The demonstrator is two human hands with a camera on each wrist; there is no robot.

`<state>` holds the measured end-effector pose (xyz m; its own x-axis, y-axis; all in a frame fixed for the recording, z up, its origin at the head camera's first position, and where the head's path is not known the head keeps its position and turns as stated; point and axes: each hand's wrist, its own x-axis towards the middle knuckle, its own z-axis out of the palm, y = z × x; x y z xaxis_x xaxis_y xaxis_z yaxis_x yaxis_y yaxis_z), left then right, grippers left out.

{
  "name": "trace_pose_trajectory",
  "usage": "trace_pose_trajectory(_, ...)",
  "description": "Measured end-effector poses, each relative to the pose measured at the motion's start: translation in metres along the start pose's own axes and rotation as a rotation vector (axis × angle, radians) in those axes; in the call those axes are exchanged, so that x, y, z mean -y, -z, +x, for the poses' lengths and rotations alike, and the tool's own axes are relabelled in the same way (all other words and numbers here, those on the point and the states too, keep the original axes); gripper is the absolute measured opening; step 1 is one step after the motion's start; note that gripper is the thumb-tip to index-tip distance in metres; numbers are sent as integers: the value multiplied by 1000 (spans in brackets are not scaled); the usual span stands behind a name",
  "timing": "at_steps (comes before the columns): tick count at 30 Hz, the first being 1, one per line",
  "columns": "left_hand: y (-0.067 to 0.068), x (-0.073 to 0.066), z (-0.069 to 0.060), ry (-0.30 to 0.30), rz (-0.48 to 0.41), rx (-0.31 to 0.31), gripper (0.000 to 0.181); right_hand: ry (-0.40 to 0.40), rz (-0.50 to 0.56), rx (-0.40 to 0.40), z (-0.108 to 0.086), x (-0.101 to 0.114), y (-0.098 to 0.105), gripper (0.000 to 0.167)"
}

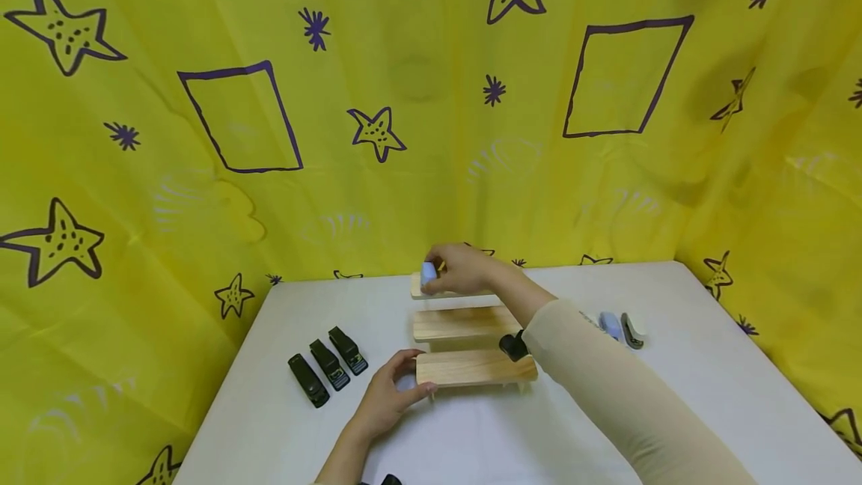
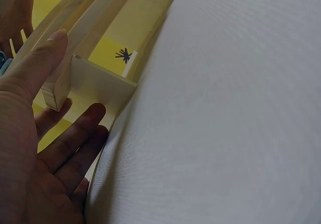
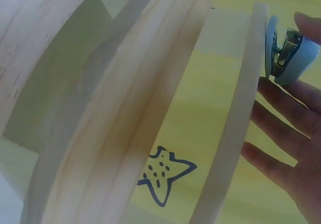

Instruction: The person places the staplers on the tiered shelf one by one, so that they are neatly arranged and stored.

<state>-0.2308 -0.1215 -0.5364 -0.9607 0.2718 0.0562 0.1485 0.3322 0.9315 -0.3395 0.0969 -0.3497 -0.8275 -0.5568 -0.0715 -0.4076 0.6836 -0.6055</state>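
A three-step wooden display stand (image 1: pixel 471 367) stands on the table. My left hand (image 1: pixel 390 395) grips the left end of its lowest step; in the left wrist view the thumb lies over the board (image 2: pixel 56 91) and the fingers are below it. At the top step, my right hand (image 1: pixel 461 268) pinches a small light blue stapler (image 1: pixel 427 276) near the left end. The right wrist view shows this stapler (image 3: pixel 296 58) standing on edge against the top board (image 3: pixel 233 118), between thumb and fingers. Whether its weight rests on the board I cannot tell.
Three black staplers (image 1: pixel 329 364) lie in a row left of the stand. On the right are another light blue stapler (image 1: pixel 610 325) and a dark-and-white one (image 1: pixel 631 330), with something pale partly behind my sleeve. A yellow patterned curtain (image 1: pixel 417 193) encloses the white table (image 1: pixel 283 440).
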Motion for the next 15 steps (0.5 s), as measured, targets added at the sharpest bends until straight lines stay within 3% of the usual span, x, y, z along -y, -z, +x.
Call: trace_pose_trajectory(15,0,-1,0,3,6,-5,60,20,-4,-55,1,-1,-11,59)
